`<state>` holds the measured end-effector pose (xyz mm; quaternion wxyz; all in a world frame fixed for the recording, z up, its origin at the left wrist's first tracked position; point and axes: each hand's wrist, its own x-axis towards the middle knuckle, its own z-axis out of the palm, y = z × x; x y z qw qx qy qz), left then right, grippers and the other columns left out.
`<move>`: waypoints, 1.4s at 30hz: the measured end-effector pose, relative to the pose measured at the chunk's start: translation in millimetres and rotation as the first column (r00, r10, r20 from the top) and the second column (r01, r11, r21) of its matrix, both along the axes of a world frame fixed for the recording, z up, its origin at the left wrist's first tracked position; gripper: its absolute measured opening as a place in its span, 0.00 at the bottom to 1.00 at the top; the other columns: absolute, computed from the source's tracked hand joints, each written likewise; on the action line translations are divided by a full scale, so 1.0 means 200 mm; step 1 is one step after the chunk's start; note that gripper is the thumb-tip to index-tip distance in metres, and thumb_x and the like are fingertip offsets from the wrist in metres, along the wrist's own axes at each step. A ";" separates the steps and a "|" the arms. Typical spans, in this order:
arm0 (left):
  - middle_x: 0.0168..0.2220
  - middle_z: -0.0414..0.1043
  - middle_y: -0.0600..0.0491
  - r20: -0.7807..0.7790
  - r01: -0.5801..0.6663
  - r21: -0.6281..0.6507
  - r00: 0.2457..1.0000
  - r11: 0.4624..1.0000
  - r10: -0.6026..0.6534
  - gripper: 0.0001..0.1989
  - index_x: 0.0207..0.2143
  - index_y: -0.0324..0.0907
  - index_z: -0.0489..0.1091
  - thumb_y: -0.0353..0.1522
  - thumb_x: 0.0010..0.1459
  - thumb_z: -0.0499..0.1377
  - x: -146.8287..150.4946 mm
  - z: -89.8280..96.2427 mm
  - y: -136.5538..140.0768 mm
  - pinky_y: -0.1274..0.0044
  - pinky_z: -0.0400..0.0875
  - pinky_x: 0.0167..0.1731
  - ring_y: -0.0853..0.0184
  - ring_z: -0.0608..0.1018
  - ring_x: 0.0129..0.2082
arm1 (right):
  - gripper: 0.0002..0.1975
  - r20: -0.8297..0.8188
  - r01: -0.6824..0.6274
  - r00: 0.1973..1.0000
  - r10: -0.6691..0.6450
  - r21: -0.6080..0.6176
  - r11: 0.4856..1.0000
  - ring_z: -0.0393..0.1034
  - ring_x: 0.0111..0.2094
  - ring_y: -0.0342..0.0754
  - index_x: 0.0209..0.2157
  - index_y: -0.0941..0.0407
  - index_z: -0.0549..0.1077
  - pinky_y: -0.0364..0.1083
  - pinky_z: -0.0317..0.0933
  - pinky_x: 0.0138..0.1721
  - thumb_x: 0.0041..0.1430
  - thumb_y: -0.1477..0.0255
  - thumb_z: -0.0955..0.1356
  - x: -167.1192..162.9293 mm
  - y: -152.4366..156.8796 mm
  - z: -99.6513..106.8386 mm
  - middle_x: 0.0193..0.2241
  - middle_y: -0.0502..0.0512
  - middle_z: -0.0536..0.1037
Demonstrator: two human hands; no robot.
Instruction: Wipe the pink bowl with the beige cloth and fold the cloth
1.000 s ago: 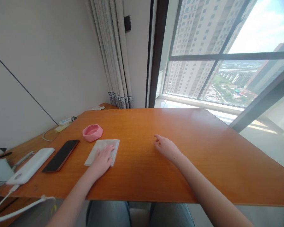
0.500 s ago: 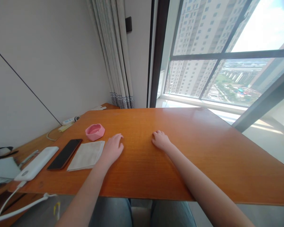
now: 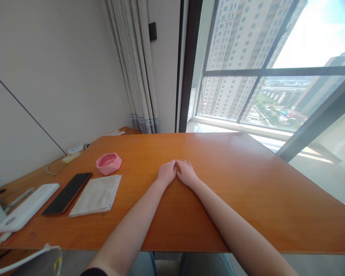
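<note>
- Folded cloth (image 3: 95, 194) lies flat on the worktop (image 3: 247, 172), left of centre in the lower half of the frame; from the left hand (image 3: 167, 172) it is to the left and somewhat lower, with bare wood between;
- its side edges slant from lower left to upper right, much like the phone (image 3: 67, 194) just beside it on the left; which side is longer I cannot tell;
- the left hand is the nearer one; the right hand (image 3: 186, 173) sits beyond it, the two touching at the fingers near the centre of the frame;
- each grip is palm down with fingers softly bent, nothing visible in it; the palms are hidden, so how far open they are I cannot tell;
- the pink ashtray (image 3: 109, 165) stands just above the cloth, also left of both hands.
</note>
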<state>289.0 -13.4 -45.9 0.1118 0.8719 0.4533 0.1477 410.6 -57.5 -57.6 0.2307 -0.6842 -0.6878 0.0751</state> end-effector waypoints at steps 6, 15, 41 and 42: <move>0.37 0.75 0.50 0.057 0.025 0.002 0.998 1.000 -0.025 0.10 0.38 0.43 0.67 0.32 0.60 0.47 -0.01 -0.02 0.03 0.76 0.65 0.35 0.64 0.76 0.37 | 0.19 -0.009 -0.015 1.000 0.015 -0.006 1.000 0.55 0.58 0.55 0.52 0.54 0.67 0.57 0.44 0.59 0.60 0.73 0.57 0.00 0.00 0.00 0.54 0.57 0.69; 0.36 0.75 0.49 0.053 0.026 -0.008 0.998 1.000 -0.025 0.11 0.37 0.42 0.68 0.33 0.61 0.46 0.00 -0.02 0.02 0.75 0.64 0.33 0.64 0.75 0.36 | 0.18 0.019 -0.005 1.000 0.005 0.005 1.000 0.55 0.58 0.55 0.50 0.55 0.67 0.57 0.45 0.59 0.63 0.72 0.55 0.00 0.01 -0.02 0.54 0.57 0.68; 0.32 0.73 0.50 0.065 0.007 0.087 0.998 0.996 -0.012 0.10 0.33 0.42 0.69 0.33 0.60 0.48 -0.14 0.14 0.07 0.76 0.65 0.33 0.65 0.74 0.33 | 0.19 0.058 -0.023 0.998 0.022 0.003 1.000 0.54 0.58 0.54 0.51 0.55 0.68 0.56 0.45 0.60 0.60 0.75 0.57 0.01 0.01 -0.02 0.55 0.56 0.67; 0.33 0.73 0.49 0.103 -0.089 0.184 0.992 0.979 0.071 0.11 0.35 0.42 0.68 0.32 0.60 0.47 -0.23 0.19 0.10 0.75 0.65 0.35 0.65 0.74 0.34 | 0.20 0.061 -0.020 0.998 0.021 -0.006 1.000 0.53 0.59 0.54 0.52 0.55 0.68 0.56 0.44 0.60 0.59 0.75 0.57 0.01 0.01 -0.02 0.56 0.56 0.67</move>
